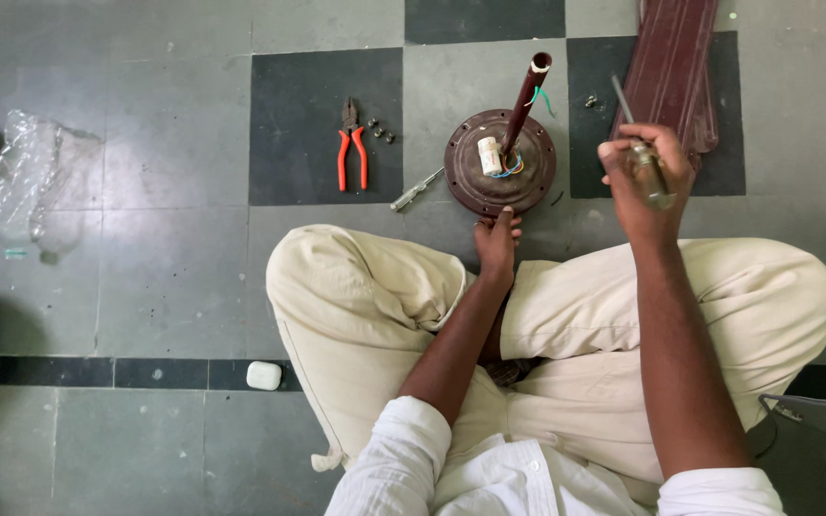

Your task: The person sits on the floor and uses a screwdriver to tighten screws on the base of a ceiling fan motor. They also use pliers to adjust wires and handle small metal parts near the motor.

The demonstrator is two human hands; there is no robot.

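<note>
Two hands work: the left hand (496,241) presses closed fingers on the round brown metal fan motor (500,162) mid-frame; the right hand (644,177), just right, grips a clear-handled screwdriver (644,161) pointing up-left.

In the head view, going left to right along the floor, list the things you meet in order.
Crumpled clear plastic → orange-handled pliers → small screws → screwdriver on the floor → round brown motor housing → right hand holding a tool.

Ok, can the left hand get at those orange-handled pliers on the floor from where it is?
Probably yes. The left hand rests at the motor housing, and the floor between it and the pliers holds only a small screwdriver.
</note>
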